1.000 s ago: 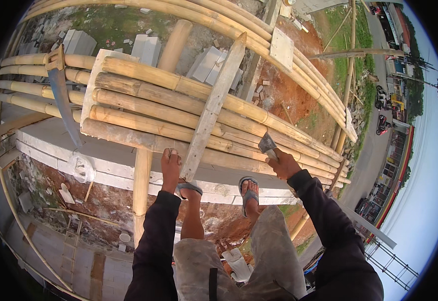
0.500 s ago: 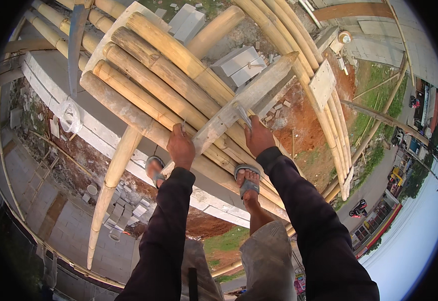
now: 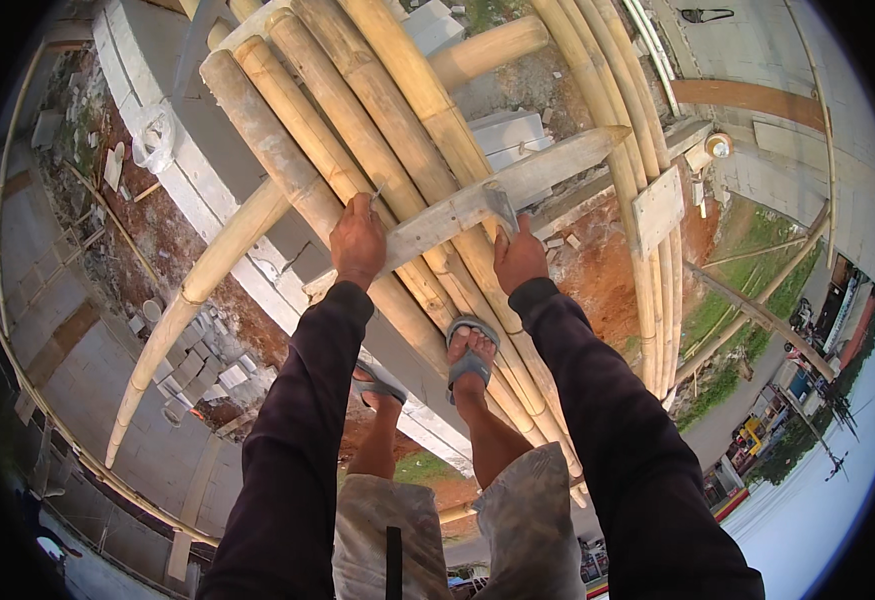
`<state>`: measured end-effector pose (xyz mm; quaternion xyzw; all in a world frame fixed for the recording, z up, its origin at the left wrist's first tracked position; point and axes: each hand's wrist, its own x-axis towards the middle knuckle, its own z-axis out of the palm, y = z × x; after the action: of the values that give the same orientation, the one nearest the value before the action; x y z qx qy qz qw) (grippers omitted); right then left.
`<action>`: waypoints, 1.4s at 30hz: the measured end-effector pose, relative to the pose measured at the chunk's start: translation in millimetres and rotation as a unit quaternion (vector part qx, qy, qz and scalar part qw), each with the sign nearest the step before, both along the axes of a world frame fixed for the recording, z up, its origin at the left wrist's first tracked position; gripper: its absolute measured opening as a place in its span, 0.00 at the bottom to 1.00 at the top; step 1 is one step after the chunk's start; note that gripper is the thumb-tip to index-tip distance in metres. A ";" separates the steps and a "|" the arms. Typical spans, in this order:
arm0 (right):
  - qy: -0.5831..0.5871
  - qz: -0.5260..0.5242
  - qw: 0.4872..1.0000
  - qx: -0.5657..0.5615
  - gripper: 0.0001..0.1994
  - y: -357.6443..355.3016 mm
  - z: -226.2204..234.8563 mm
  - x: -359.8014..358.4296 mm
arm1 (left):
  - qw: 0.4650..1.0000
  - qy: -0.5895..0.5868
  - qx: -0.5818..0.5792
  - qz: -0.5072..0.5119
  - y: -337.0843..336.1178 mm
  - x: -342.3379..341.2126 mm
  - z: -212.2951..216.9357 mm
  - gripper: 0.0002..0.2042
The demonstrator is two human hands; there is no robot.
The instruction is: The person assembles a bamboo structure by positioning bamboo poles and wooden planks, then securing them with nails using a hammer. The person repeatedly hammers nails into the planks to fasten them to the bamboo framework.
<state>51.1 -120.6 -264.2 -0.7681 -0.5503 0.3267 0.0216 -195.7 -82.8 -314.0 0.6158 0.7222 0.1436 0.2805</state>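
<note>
My left hand is closed at the left part of a grey wooden plank, pinching a thin nail that pokes up past the fingertips. My right hand is wrapped round the grip of a hammer. The hammer's metal head lies over the plank. Beneath, the plank crosses a row of several bamboo poles. One sandalled foot of mine stands on these poles; the other is to the left, partly behind my sleeve.
A pale block wall runs along the left of the poles, with a clear plastic bag on it. One bamboo pole slants down left. More bamboo stands at right with a board on it. Rubble and red soil lie far below.
My view has turned, so the poles run more upright. The left foot has shifted down beside the sleeve. Both hands stay at the plank, and the hammer has tilted slightly.
</note>
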 end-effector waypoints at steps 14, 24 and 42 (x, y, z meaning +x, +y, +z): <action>-0.063 0.037 0.992 0.098 0.22 -16.3 -35.1 -7.8 | 0.961 -0.217 0.135 0.104 -10.1 -22.4 -5.9 0.15; 0.003 0.037 0.971 0.235 0.25 -29.3 -67.7 7.8 | 0.892 -0.414 0.125 0.131 -10.2 -49.7 -3.8 0.12; 0.292 0.245 0.901 0.208 0.17 -48.7 83.1 -48.6 | 0.900 -0.404 0.150 0.065 -77.3 -14.4 -5.8 0.05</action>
<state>2.4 -169.3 -181.1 -0.4570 -0.7459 0.4091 0.2597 -210.1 -160.1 -319.8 0.4912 0.5550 0.5049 0.4425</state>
